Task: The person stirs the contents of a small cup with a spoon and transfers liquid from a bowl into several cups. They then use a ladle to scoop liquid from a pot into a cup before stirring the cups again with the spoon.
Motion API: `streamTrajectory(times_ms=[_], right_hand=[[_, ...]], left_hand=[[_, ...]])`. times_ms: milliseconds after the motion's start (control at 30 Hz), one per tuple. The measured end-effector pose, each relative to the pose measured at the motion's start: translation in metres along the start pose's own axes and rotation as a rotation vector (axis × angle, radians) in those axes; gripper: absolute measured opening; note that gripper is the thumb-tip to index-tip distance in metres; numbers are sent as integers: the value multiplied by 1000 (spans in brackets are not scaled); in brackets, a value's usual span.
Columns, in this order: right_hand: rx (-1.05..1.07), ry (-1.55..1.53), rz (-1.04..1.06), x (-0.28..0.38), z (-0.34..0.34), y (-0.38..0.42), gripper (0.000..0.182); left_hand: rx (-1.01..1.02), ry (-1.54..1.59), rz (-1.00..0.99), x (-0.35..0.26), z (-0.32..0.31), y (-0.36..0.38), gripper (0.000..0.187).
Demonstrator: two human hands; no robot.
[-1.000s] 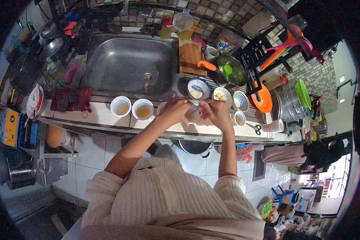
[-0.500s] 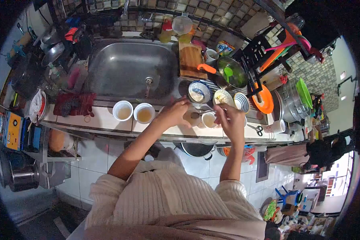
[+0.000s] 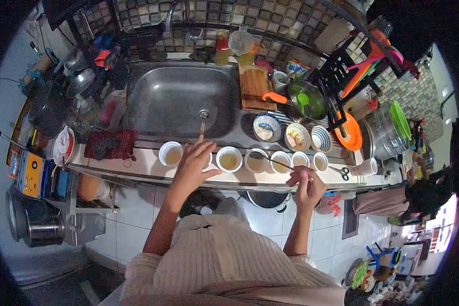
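Observation:
A row of white cups with pale yellowish liquid lines the front counter. My left hand (image 3: 193,164) hovers over the left part of this row, fingers spread and holding nothing. It partly hides one cup behind it, with a cup (image 3: 171,154) to its left and another cup (image 3: 229,159) to its right. In my right hand (image 3: 307,186) is the handle of a thin spoon (image 3: 280,162), pinched between closed fingers. The spoon points left across a cup (image 3: 281,164) toward the cup (image 3: 256,161) beside it. More cups (image 3: 320,161) stand behind my right hand.
Behind the cups are a steel sink (image 3: 183,102) and patterned bowls (image 3: 266,127). A wooden board (image 3: 258,84), a pot (image 3: 313,102) with a green ladle and an orange plate (image 3: 349,133) stand further back. Black-handled scissors (image 3: 345,174) lie right of the row. A red cloth (image 3: 109,144) lies left.
The view has shifted slightly. My left hand has moved left from beside the spoon, uncovering cups in the middle. My right hand has come nearer my body, still with the spoon.

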State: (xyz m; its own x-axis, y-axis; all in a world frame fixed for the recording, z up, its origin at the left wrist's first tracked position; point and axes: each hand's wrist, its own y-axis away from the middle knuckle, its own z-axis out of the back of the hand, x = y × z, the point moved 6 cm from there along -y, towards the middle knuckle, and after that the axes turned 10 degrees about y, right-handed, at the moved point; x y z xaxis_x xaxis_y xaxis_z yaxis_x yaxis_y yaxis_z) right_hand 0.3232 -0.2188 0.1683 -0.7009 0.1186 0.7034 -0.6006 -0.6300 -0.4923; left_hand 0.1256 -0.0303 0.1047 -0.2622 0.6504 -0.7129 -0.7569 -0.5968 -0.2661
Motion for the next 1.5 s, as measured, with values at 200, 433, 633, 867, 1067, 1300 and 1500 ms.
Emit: streamTrajectory(times_ms=[200,433,633,867,1067,1300,1500], right_hand=[[312,11,181,28,-52,-19,13],[505,169,457,32,-108,-39,17],[655,313,451,26,-127,-38,19],[613,403,477,32,-128,-43,19],[563,359,488,43,-128,-52,23],[601,331,569,39,-137,-47,22],[658,389,447,27,-133,-54,22]], left_hand=[[87,-171,-62,-4,-40,-12,70],[168,-170,34,4,-53,-18,67],[166,-171,10,6,-53,-19,67],[169,-128,54,4,-50,-21,65],[85,-157,-29,2,-47,-22,61],[206,-168,41,8,-54,-21,65],[181,-199,55,4,-52,-24,62]])
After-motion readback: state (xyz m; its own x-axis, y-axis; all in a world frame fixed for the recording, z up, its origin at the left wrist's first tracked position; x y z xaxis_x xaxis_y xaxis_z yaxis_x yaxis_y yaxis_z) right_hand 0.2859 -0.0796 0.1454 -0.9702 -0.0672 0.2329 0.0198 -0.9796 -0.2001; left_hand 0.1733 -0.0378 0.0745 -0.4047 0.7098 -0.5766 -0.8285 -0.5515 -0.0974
